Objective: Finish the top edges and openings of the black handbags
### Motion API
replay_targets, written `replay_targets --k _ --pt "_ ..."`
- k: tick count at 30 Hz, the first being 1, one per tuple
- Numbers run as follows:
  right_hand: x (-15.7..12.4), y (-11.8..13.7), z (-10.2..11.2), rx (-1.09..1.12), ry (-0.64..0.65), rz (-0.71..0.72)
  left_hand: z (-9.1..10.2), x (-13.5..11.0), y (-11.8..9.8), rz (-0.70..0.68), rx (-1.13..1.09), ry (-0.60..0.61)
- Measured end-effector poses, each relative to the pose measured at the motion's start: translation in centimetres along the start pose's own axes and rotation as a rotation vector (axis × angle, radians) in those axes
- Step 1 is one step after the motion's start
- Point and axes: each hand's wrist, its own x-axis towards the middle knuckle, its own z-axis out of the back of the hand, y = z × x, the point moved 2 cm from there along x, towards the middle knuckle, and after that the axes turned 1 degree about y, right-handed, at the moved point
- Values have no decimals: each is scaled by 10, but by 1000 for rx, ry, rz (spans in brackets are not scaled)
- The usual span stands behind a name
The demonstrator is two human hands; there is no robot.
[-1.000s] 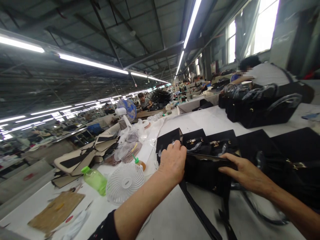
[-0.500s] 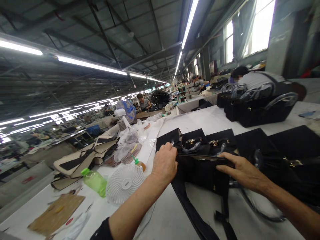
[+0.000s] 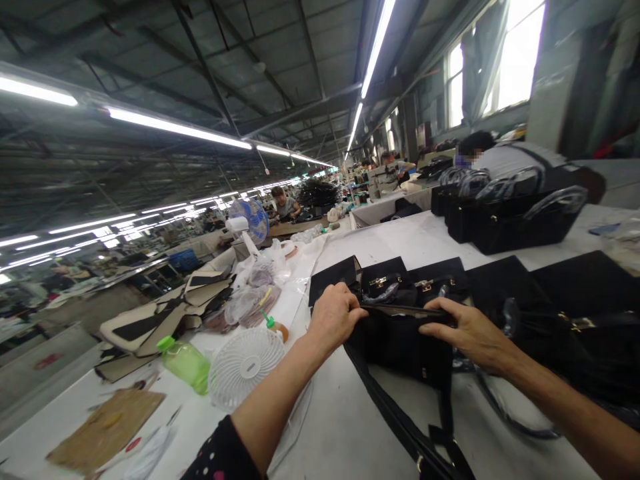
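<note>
A black handbag (image 3: 395, 347) is held up by its top edge between my two hands, its straps trailing over the white table toward me. My left hand (image 3: 336, 315) closes on the upper left corner, thumb along the rim. At the upper right, my right hand (image 3: 463, 328) pinches the rim between thumb and fingers. The bag's mouth gapes slightly between them, showing a brownish lining edge. Just behind stands a row of black handbags (image 3: 433, 277) with gold clasps and plastic-wrapped handles.
Left of my arm lie a white fan (image 3: 247, 369), a green bottle (image 3: 185, 365), a small glue bottle (image 3: 275, 325) and a brown board (image 3: 107, 427). More black bags (image 3: 515, 223) stand at the back right, where a co-worker (image 3: 520, 160) bends over. A blue fan (image 3: 255, 220) stands farther back.
My hands have come slightly closer together along the bag's rim, the right one shifting left. The bag's mouth has parted a little, and its straps have swung slightly.
</note>
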Motion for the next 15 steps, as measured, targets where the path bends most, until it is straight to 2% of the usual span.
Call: replay_targets --k 8,15 --pt "23 -17 3 77 -28 -1 1 -12 14 -68 -251 -64" --pt "24 -15 -1 79 -40 23 -5 -9 15 -1 -245 -116"
